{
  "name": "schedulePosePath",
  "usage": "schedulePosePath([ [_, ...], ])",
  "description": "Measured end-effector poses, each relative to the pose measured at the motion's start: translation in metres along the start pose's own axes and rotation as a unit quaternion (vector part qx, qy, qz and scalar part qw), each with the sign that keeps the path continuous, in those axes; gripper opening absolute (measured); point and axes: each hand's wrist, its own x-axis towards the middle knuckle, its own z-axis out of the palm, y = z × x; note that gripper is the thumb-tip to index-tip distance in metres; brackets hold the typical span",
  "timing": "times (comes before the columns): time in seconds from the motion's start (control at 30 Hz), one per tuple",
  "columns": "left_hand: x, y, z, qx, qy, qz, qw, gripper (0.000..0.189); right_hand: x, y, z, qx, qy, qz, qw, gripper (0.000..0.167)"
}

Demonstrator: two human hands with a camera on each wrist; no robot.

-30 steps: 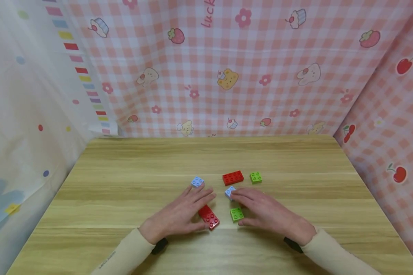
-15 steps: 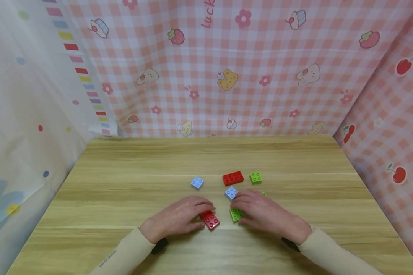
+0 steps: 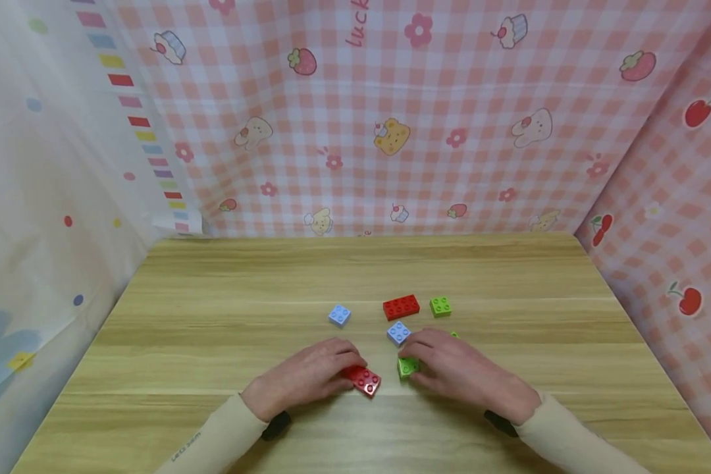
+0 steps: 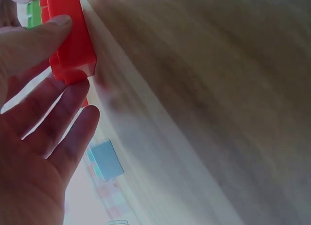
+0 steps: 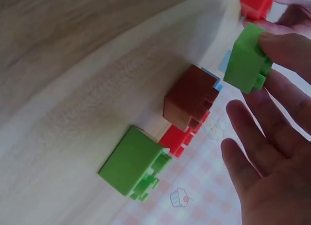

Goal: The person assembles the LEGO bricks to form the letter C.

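My left hand [image 3: 305, 374] pinches a red eight-stud toy building brick [image 3: 367, 380] between thumb and fingers, low over the table. In the left wrist view the thumb lies on the side of this red brick [image 4: 73, 38]. Across from it, my right hand [image 3: 465, 372] holds a small green four-stud brick [image 3: 407, 367] by thumb and fingers. The right wrist view shows that green brick [image 5: 247, 60] in the grip, with the other fingers extended loosely. Just beyond the right fingertips sits a light blue brick [image 3: 398, 333].
On the wooden table [image 3: 213, 283], another light blue brick [image 3: 340, 315], a red brick [image 3: 401, 307] and a green brick [image 3: 441, 306] stand farther back. A brown brick [image 5: 189, 96] and another green brick [image 5: 133, 162] lie near the right hand. Patterned cloth [image 3: 355, 131] encloses the table.
My left fingers have drawn back from the far blue brick and curled onto the red brick, which has turned slightly. My right fingers have drawn in from the nearer blue brick onto the green one.
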Motion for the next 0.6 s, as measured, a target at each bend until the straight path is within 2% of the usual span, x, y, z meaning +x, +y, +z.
schedulePosePath([
  [0.27,0.003,0.007,0.002,-0.009,0.009,-0.032,0.9994,0.029,-0.006,-0.003,-0.007,0.05,0.011,0.066,0.9965,0.035],
  [0.47,0.008,0.011,0.003,-0.02,-0.002,-0.067,0.9976,0.031,-0.009,-0.002,-0.007,0.056,0.044,0.072,0.9949,0.037],
  [0.6,0.011,0.015,0.005,-0.018,0.005,-0.08,0.9966,0.034,-0.01,-0.002,-0.007,0.054,0.061,0.075,0.9938,0.038],
])
